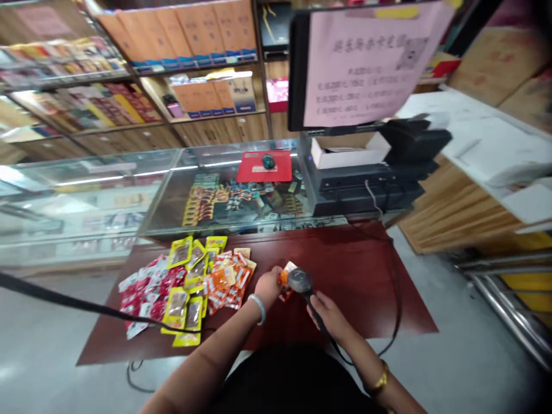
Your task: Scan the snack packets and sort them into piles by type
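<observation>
In the head view, the left hand [268, 286] pinches the left edge of an orange packet [284, 272] above the table [345, 264]. The right hand [331, 315] is wrapped around the handle of a scanner [299, 280], its head partly covering the packet. Loose orange packets [228, 280] lie left of the left hand.

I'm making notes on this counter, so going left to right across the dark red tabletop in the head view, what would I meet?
Pinkish-red packets, yellow packets, a pile of orange packets, the left hand, the scanner head, the right hand.
</observation>
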`<move>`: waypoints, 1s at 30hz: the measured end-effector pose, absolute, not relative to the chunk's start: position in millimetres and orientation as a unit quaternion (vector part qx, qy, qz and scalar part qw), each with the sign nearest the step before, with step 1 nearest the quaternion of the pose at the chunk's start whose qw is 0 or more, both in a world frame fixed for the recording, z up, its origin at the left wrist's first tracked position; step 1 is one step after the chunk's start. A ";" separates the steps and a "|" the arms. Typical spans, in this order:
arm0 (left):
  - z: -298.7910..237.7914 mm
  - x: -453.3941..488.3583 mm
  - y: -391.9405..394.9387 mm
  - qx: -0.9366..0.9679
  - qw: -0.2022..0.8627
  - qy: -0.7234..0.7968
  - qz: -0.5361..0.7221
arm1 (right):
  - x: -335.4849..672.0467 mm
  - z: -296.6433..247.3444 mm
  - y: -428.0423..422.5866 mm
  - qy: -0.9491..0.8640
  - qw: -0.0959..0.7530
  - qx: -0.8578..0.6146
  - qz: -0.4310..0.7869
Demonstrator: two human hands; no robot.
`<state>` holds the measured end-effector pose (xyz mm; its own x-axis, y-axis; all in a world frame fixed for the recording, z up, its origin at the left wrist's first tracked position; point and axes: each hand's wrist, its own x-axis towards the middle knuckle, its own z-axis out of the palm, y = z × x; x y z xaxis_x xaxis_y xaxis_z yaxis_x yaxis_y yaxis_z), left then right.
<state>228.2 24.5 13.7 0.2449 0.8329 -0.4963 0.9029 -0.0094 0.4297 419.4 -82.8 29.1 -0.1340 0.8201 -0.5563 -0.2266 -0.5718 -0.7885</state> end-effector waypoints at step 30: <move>125.8 43.7 -15.8 0.647 0.236 0.653 0.316 | 266.4 60.4 -74.2 -0.421 0.294 -0.528 0.677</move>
